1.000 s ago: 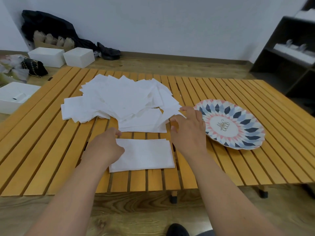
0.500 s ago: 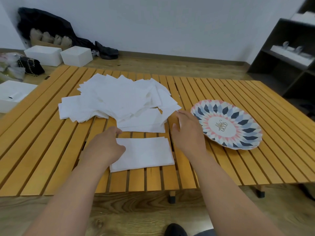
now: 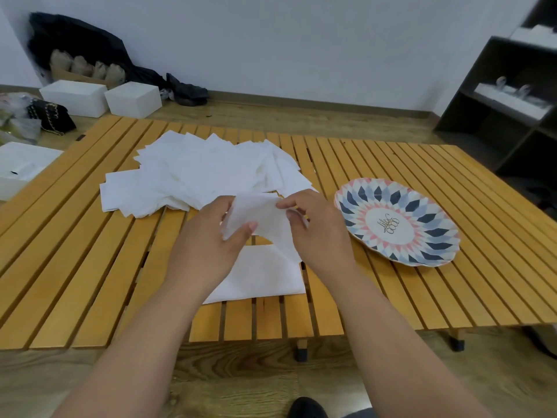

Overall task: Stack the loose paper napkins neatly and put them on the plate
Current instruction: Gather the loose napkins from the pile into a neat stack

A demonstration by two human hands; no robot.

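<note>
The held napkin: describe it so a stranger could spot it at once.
On the slatted table, white napkins lie left of the patterned plate. Only the held napkin is lifted, crumpled, pinched between left hand and right hand above the flat napkin.

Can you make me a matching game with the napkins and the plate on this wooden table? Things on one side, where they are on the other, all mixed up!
Things
1. round plate with blue and pink pattern
2. lifted white paper napkin
3. messy heap of white paper napkins
4. flat white paper napkin

Places
A. spread over the far side of the wooden slatted table
B. pinched between the left hand and the right hand
C. bare, to the right of both hands
D. lying flat, nearest the person

Pairs: 1-C, 2-B, 3-A, 4-D
</note>
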